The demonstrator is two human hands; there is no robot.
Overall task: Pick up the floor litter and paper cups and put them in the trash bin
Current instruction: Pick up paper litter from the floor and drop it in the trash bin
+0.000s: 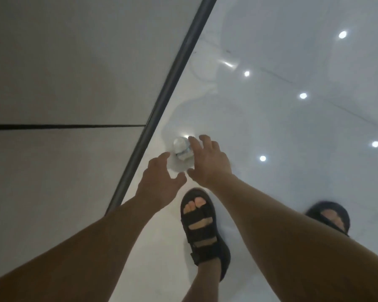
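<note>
paper litter (181, 151) on floor (292, 171), 12 o'clock of sandal (202, 227), beside dark wall strip (162, 101) | left hand (159, 173) at its 7 o'clock, right hand (208, 162) at 3, fingers (192, 141) spread, gripping nothing, contact unclear | likely light, soft, crushable; may skid on glossy floor | pinch crumpled middle

No words, brand names or numbers can be read anywhere in this view. A crumpled paper cup (180, 149) on the floor (271, 127), at 12 o'clock from the nearer sandal (203, 232), carries bluish markings. They are too blurred to read.
</note>
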